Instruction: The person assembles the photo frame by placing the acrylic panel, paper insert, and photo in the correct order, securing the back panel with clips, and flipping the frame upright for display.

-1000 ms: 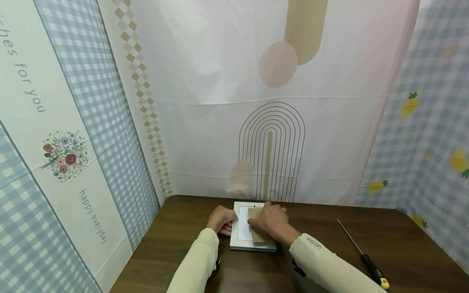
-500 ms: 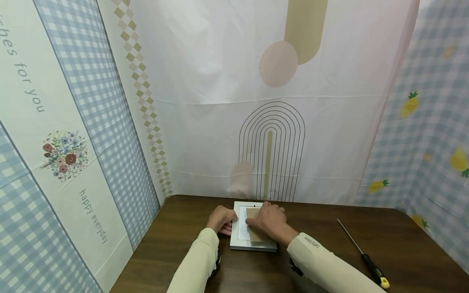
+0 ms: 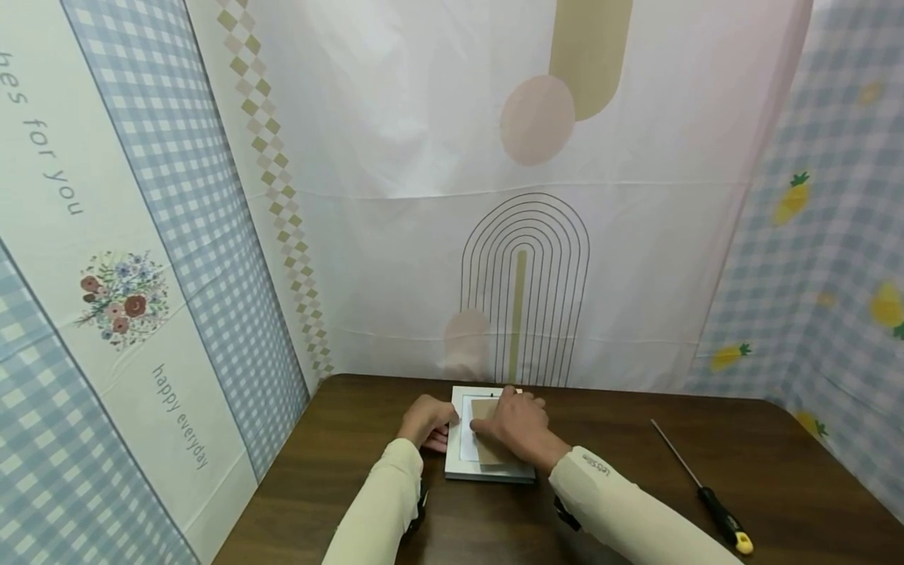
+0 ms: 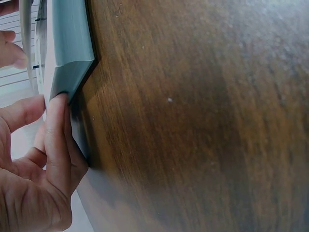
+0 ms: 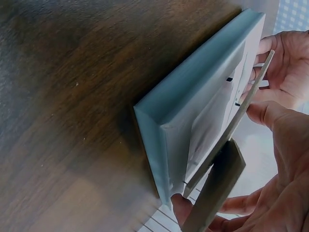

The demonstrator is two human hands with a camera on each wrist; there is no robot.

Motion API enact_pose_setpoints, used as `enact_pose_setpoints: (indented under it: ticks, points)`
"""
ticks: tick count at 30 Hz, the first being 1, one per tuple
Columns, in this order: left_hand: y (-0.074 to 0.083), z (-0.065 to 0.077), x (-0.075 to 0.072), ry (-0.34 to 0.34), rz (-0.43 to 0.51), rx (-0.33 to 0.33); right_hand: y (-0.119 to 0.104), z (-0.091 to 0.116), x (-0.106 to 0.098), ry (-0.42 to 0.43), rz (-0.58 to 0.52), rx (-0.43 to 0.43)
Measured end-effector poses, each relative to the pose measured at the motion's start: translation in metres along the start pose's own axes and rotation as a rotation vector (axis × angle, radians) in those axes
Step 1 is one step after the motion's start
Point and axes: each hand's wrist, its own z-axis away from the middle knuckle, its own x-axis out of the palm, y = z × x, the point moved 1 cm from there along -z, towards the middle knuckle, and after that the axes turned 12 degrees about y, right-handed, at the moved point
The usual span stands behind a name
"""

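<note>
A white picture frame (image 3: 489, 473) lies back side up on the table, with a pale sheet inside its opening. My left hand (image 3: 427, 421) grips the frame's left side, thumb on top and fingers against the outer edge, as the left wrist view shows. Over the opening, my right hand (image 3: 519, 424) holds a brown backing board (image 3: 492, 453) between thumb and fingers. In the right wrist view the board (image 5: 231, 121) stands tilted above the frame, and a stand leg (image 5: 219, 186) sticks out from it. Small dark tabs (image 5: 230, 79) show along the opening.
A screwdriver (image 3: 720, 514) with a black and yellow handle lies on the brown wooden table (image 3: 607, 431) to the right. Patterned cloths (image 3: 395, 259) hang behind the table and at both sides.
My right hand has shifted slightly left with the backing board, which now covers a bit more of the opening. My left hand keeps its grip on the frame.
</note>
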Motion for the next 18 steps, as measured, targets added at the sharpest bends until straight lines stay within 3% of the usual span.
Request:
enact_pose_setpoints:
  ticks: [10, 18]
  points:
    - [-0.0021, -0.0067, 0.0019, -0.008, 0.021, -0.023, -0.0067, 0.0010, 0.0020, 0.016, 0.008, -0.020]
    - [-0.0009, -0.0013, -0.0005, -0.010, 0.036, -0.021, -0.0097, 0.0037, 0.0041, 0.012, 0.009, -0.007]
